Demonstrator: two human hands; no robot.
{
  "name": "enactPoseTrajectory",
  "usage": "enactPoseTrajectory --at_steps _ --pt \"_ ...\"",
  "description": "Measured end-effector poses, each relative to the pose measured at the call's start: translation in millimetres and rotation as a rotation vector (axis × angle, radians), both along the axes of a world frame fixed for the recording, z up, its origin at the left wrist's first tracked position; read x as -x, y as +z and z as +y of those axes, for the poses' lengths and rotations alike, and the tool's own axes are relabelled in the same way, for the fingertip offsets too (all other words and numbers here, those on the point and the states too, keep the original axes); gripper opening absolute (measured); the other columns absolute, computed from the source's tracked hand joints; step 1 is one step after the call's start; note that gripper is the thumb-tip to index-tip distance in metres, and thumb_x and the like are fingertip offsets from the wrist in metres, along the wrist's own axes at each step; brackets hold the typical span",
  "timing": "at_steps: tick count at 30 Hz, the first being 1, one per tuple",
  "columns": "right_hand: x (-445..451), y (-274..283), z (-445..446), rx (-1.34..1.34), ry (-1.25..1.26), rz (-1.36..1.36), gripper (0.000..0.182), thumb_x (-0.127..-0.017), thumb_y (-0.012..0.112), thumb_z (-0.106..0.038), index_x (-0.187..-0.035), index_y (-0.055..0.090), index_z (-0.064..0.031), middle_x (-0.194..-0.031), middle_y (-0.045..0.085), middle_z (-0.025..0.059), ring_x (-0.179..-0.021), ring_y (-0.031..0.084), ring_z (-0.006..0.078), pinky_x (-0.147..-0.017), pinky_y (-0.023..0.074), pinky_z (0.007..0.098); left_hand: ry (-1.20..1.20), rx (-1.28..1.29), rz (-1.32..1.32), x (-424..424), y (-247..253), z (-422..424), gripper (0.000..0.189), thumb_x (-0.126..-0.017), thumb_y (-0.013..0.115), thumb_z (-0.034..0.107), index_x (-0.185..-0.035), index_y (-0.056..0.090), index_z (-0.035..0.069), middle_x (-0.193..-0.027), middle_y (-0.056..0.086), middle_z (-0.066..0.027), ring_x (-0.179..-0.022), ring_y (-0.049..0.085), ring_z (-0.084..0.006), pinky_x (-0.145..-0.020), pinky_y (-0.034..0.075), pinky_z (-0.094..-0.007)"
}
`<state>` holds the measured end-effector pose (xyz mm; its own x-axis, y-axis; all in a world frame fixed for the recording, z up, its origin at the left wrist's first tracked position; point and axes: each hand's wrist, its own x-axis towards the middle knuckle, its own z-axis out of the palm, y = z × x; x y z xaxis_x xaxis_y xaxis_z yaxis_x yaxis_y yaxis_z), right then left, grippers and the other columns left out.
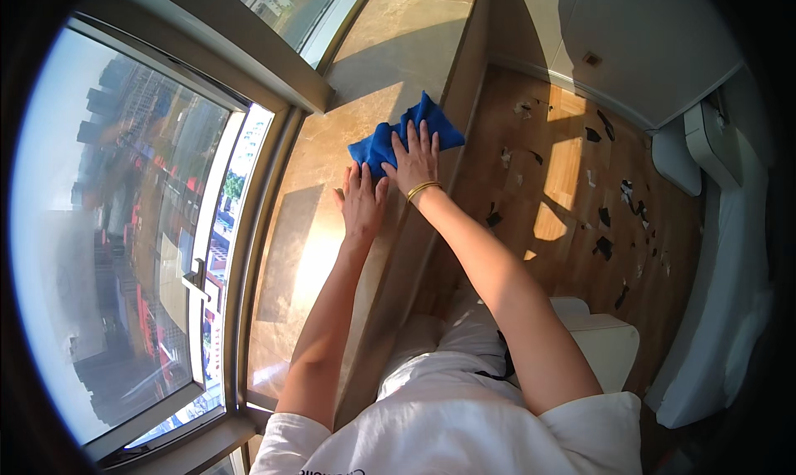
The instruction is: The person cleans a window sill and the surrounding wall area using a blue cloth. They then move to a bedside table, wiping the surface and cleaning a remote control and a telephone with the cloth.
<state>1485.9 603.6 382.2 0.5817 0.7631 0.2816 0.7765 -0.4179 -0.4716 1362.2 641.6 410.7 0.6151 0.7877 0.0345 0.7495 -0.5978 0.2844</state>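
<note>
A crumpled blue cloth [398, 133] lies on the stone-like window sill [348, 120], its right corner reaching the sill's edge over the room. My right hand [415, 159], with gold-coloured bangles at the wrist, rests palm down on the cloth with its fingers spread. Just left of it, my left hand [360, 201] is flat with its fingers apart, the fingertips at the lower edge of the cloth. Whether those fingertips press on the cloth or only on the sill, I cannot tell. Neither hand is closed round anything.
On the left a window sash [202, 245] with a handle stands ajar beside the sill. Black and white scraps [603, 247] lie scattered over the wooden floor [559, 164] on the right. A white seat-like object [600, 344] stands near my legs, and white furniture [715, 301] lines the far right.
</note>
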Motion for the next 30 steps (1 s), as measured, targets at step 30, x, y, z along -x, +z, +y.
enactPoseTrajectory --at_steps 30 --pt "-70 4 123 0.044 0.165 -0.130 0.057 -0.075 0.058 -0.052 -0.121 0.054 -0.0166 -0.126 0.045 0.0137 -0.118 0.035 0.0341 -0.104 0.0167 0.0504 0.092 0.095 -0.269 1 2 91 0.045 -0.092 0.042 0.023 -0.133 0.036 0.007 -0.143 0.023 -0.0152 -0.134 0.015 -0.0338 -0.106 0.010 -0.0519"
